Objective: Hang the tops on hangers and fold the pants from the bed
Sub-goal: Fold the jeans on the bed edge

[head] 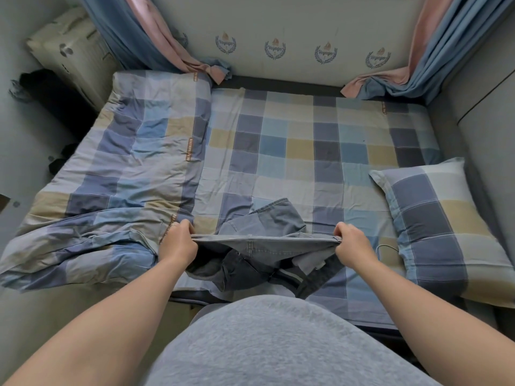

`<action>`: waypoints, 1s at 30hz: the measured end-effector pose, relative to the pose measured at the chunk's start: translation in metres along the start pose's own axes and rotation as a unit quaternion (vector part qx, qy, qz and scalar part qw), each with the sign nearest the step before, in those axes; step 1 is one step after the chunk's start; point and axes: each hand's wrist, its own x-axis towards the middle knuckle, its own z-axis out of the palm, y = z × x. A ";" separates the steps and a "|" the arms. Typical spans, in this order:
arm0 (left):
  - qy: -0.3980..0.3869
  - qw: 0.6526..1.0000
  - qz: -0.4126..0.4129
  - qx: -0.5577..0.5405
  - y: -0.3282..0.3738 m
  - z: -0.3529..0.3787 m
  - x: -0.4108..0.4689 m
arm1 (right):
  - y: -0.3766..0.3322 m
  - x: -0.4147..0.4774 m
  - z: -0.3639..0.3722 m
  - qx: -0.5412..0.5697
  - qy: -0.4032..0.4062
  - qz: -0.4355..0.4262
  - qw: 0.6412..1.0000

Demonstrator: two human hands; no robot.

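Jeans (264, 242) taut between left hand (178, 243), right hand (354, 246); sheet (306, 140) beyond

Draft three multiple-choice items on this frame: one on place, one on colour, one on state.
1. Where on the bed does the pillow lie?
A) on the person's right
B) on the person's left
C) on the floor
2. What colour are the jeans?
A) red
B) grey-blue
C) white
3. How is the waistband of the jeans?
A) flat on the bed, untouched
B) held by one hand only
C) stretched between both hands
Answers:
1 A, it lies at the bed's right edge.
2 B, the denim is a faded grey-blue.
3 C, the left hand and the right hand each grip one end.
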 end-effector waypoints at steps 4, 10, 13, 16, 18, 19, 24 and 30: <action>0.008 0.999 -0.033 0.014 -0.010 0.003 0.003 | 0.004 0.003 -0.005 -0.138 0.090 0.035 0.986; 0.027 0.993 -0.111 -0.020 -0.023 0.003 0.011 | 0.017 0.015 -0.017 -0.097 0.127 0.093 0.983; -0.004 0.986 -0.151 -0.067 -0.037 0.002 0.017 | 0.025 0.021 -0.023 -0.033 0.113 0.131 0.984; -0.061 0.961 -0.217 -0.158 -0.044 0.000 0.019 | 0.030 0.029 -0.023 0.031 0.088 0.171 0.981; -0.110 0.920 -0.279 -0.254 -0.043 -0.001 0.017 | 0.031 0.036 -0.020 0.136 0.071 0.192 0.969; -0.132 0.885 -0.314 -0.318 -0.042 -0.002 0.015 | 0.029 0.038 -0.019 0.218 0.055 0.202 0.953; -0.172 0.659 -0.402 -0.612 -0.040 -0.007 0.015 | 0.020 0.034 -0.024 0.476 -0.079 0.228 0.845; -0.240 0.596 -0.313 -0.699 -0.044 -0.013 0.014 | 0.013 0.028 -0.033 0.613 -0.121 0.252 0.739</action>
